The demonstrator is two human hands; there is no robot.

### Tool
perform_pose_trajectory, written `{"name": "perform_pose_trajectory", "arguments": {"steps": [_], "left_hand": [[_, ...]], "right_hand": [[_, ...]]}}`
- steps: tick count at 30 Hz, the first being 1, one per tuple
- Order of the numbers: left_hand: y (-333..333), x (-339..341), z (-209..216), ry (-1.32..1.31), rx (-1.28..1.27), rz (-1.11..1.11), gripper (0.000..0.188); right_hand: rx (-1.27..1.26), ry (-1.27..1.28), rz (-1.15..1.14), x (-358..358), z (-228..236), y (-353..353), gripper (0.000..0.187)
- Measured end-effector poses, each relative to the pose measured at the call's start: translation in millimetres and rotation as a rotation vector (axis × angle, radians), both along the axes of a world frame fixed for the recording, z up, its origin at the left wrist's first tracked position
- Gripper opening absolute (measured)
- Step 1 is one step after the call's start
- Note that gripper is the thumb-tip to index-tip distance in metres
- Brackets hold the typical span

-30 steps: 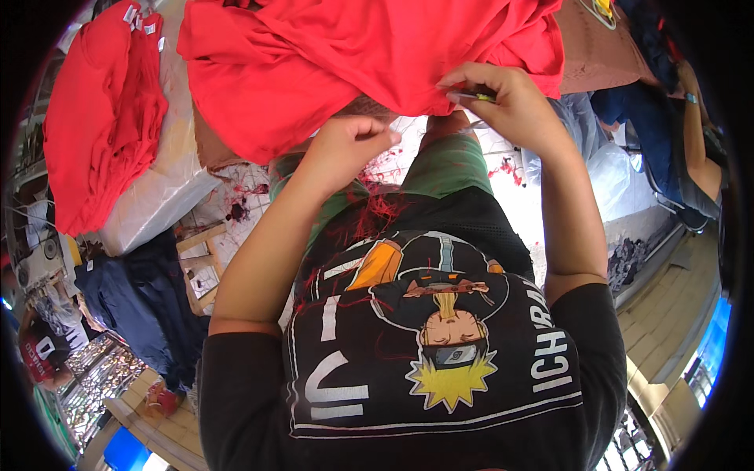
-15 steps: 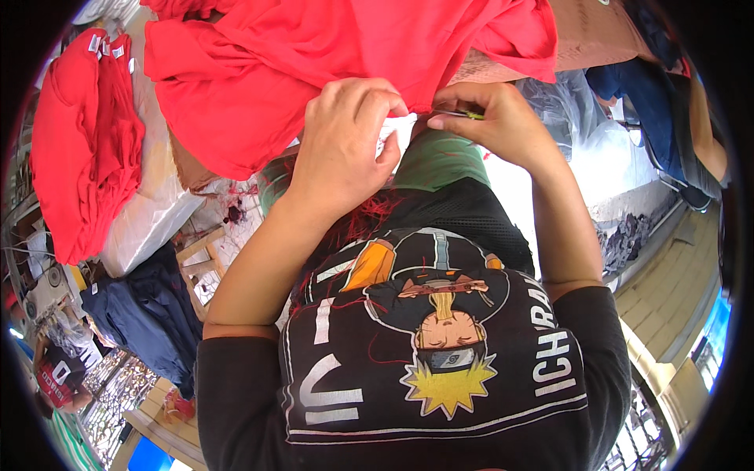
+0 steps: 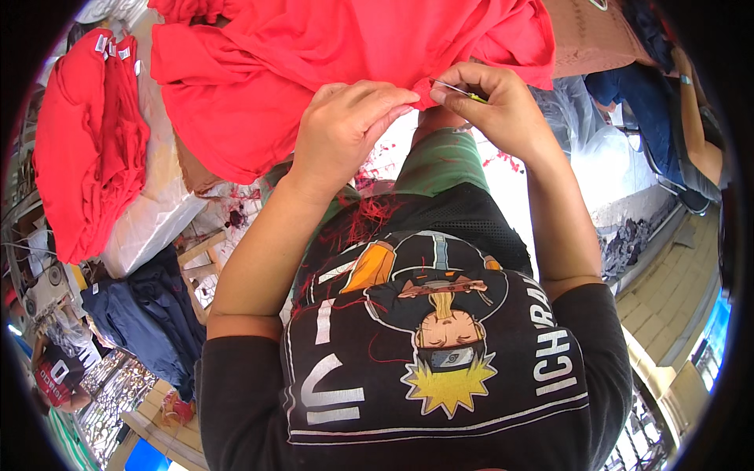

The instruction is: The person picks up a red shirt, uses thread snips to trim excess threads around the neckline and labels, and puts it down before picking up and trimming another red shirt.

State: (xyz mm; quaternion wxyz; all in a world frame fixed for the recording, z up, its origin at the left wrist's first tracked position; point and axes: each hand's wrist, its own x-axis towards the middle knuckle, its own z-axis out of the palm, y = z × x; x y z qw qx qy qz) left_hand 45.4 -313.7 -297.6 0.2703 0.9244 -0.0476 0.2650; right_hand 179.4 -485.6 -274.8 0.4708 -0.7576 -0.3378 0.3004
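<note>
A large red garment (image 3: 345, 47) lies spread in front of me, its near edge hanging toward my lap. My left hand (image 3: 342, 125) is closed, thumb and fingertips pinching a bit of that red cloth's edge. Close on its right, my right hand (image 3: 499, 110) is closed round a small thin metal tool (image 3: 477, 98) with a yellow-green part, which looks like thread snips. The tool's slim metal end points left, beside the raised corner of cloth. My right fingers partly cover it, so its full shape is hidden.
Red garments with white labels (image 3: 86, 149) are stacked at left on a plastic-wrapped bundle (image 3: 145, 228). Dark blue clothing (image 3: 145, 314) lies below them. Loose red threads (image 3: 357, 224) cling to my lap. Clear plastic (image 3: 577, 118) and another person's arm (image 3: 695, 118) are at right.
Both hands have risen slightly, and a corner of the red cloth now stands up between them. The left fingers have straightened, and a white piece formerly by them no longer shows there.
</note>
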Motion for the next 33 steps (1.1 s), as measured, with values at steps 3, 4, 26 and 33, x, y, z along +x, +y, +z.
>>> {"name": "perform_pose_trajectory", "arguments": {"steps": [3,4,26,33], "left_hand": [[0,-2,0,0.085,-0.223,0.057,0.016],[-4,-2,5,0.159,-0.411,0.105,0.015],[32,-20,37,0.122,0.096,-0.022,0.038],[13,-5,8,-0.006,0.011,0.019,0.025]], "right_hand": [[-0.054,-0.069,0.000,2,-3,4,0.014],[-0.073,-0.112,0.005,4,-4,5,0.015],[0.072,-0.206,-0.053,4,-21,5,0.020],[0.072,-0.172,-0.080,4,-19,6,0.022]]}}
